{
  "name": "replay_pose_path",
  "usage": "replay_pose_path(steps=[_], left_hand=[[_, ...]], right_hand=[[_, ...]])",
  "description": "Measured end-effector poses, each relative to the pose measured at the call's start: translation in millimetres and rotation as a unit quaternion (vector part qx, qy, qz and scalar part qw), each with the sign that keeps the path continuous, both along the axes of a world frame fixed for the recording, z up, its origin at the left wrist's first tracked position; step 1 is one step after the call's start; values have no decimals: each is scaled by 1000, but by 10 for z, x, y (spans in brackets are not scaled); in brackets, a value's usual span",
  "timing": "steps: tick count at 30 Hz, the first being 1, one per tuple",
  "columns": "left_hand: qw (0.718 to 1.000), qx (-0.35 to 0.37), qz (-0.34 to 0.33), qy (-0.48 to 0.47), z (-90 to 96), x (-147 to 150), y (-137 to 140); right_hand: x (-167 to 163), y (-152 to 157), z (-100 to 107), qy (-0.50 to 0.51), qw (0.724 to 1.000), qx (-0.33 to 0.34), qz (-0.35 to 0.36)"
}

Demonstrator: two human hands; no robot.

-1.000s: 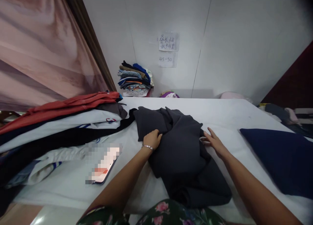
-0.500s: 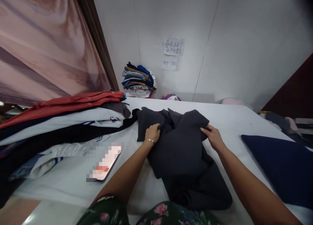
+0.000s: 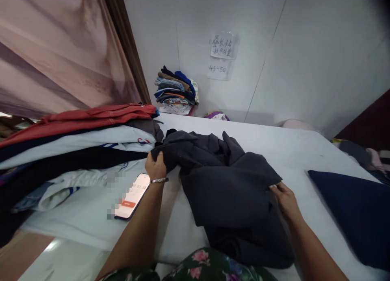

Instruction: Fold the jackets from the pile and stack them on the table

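A dark grey, smooth cloth garment (image 3: 225,191) lies on the white, cloth-covered desk (image 3: 292,147) — all bumpy folds at the top. The left hand (image 3: 156,165) pinches its left end, and the right hand (image 3: 286,197) pinches its right edge. A flat, dark blue cloth (image 3: 350,212) with straight sides lies to the right.

One head-worn camera looks forward and down over the nearby table (image 3: 298,149).

The left grip (image 3: 156,166) and right grip (image 3: 285,197) have spread the dark garment (image 3: 225,191) wider.
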State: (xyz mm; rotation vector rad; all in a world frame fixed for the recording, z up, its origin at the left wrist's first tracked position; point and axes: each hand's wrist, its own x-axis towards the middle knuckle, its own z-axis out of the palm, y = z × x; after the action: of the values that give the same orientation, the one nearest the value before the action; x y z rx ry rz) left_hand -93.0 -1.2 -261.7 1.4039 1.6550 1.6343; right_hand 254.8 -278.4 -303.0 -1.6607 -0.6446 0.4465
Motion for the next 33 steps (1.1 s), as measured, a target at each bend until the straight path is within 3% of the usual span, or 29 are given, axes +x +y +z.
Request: replay_pose_path(steps=[2,6,8,12,17,19,23,25,28,30,33], left_hand=[[1000,8,4,22,3,-26,-14],[998,31,32,40,80,-86,-58],[996,56,50,39,143,-143,-84],[992,97,61,61,227,-294,-111],[979,90,26,183,269,-391,-110],[965,106,-11,239,305,-361,-118],[941,143,-54,301,426,-182,-175],[930,157,-66,325,495,-54,-216],[912,162,-97,364,563,145,-266],[895,139,-138,401,556,266,-291],[855,66,-207,471,447,408,-340]], right_hand=[[-60,-66,160,4,999,44,-25],[-213,-284,473,50,975,210,-49],[-242,-406,539,81,963,242,-81],[-175,-551,435,153,973,134,-113],[-5,-543,289,171,984,-38,-25],[87,-517,347,128,990,-38,-41],[222,-386,662,-1,986,90,-142],[188,-227,858,-90,986,104,-98],[0,186,1056,-202,977,24,62],[-162,556,1070,-251,955,-25,157],[-365,1129,938,-328,912,-92,230]])
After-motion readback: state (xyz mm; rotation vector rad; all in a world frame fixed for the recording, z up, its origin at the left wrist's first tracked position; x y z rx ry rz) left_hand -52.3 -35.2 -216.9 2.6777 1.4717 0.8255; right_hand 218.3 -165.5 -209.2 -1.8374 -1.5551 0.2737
